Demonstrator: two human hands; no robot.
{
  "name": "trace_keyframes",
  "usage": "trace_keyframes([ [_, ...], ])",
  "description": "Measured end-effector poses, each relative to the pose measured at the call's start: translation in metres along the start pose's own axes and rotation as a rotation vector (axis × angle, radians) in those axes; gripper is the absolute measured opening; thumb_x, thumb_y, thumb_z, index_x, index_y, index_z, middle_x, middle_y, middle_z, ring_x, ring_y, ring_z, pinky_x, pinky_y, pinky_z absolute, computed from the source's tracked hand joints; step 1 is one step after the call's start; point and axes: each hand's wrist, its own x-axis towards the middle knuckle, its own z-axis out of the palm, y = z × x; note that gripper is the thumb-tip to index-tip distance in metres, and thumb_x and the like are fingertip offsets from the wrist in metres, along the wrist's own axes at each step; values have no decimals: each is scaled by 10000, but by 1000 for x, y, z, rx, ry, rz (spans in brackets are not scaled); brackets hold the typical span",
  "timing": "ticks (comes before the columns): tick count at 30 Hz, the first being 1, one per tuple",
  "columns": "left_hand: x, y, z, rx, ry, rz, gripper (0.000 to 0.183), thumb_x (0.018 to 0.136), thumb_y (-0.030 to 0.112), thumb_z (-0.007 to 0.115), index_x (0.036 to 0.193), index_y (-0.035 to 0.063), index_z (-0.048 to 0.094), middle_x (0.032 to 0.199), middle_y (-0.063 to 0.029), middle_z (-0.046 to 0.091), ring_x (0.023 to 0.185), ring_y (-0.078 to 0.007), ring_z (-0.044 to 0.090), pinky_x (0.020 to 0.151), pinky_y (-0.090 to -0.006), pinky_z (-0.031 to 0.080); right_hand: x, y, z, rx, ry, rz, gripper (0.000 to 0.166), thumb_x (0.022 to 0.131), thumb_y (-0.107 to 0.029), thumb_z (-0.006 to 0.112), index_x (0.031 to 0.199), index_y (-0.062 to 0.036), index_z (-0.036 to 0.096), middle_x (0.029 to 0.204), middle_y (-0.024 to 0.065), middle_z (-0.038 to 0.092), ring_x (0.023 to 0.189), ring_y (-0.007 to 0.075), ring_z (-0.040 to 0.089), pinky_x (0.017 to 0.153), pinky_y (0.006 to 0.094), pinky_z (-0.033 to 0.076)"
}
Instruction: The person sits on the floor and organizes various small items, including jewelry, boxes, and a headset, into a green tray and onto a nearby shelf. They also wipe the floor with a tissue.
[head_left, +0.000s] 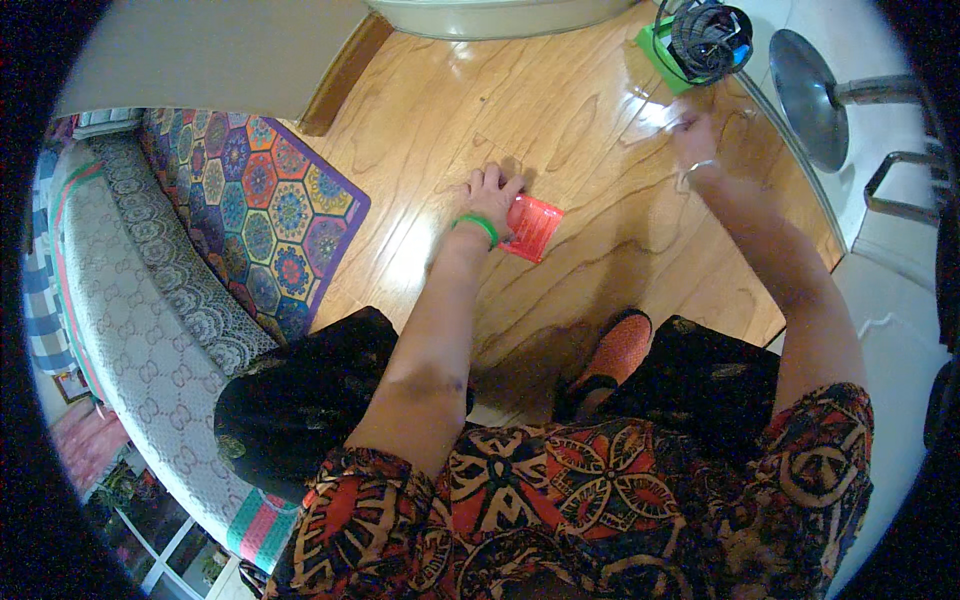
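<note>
A red plastic packet (535, 228) bearing writing is low over or on the wood-look floor. My left hand (491, 196), a green band at its wrist, overlaps the packet's left edge. Its fingers are bent and spread, and whether they grip the packet is hidden. To the right, my right hand (696, 142) is blurred by motion, with a pale bracelet at the wrist. It is nearest to a green box (661, 58), which carries a coiled black cable (709, 45). I cannot tell whether anything is in that hand.
On the left stands a sofa with a patterned pale cover (142, 292), beside a colourful hexagon-pattern rug (277, 202). A metal stand with a round base (806, 97) is at the upper right. An orange slipper (619, 345) shows between my knees.
</note>
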Motion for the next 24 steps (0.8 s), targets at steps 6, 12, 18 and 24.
trace_keyframes([
  [6, 17, -7, 34, 0, -47, -46, 479, 686, 230, 695, 1139, 159, 556, 1326, -135, 411, 1128, -351, 419, 942, -459, 365, -101, -78, -1, 138, -485, -537, 276, 709, -126, 653, 959, -71, 549, 883, 137, 604, 858, 333, 576, 798, 428, 454],
  [12, 11, -5, 19, -11, 31, -28, 357, 764, 211, 607, 1120, 200, 606, 1224, -99, 469, 1193, -289, 363, 962, -436, 354, -139, -122, 8, 57, -721, -857, 491, 664, -241, 747, 1034, -31, 500, 1006, 158, 538, 963, 340, 522, 819, 419, 446],
  [18, 28, -23, 46, -327, 384, -15, 262, 713, 133, 651, 975, 132, 644, 1073, -121, 557, 1091, -318, 462, 892, -410, 418, -186, -156, 12, -2, -660, -724, 578, 669, -218, 750, 1103, -24, 420, 1019, 227, 519, 985, 386, 507, 826, 441, 446],
  [24, 35, -22, 10, -784, 274, -364, 176, 646, 55, 666, 797, 69, 577, 923, -121, 593, 1008, -337, 507, 872, -401, 424, -191, -147, 38, -96, -654, -573, 532, 664, -131, 726, 1097, -50, 427, 950, 237, 560, 926, 392, 551, 784, 451, 465],
])
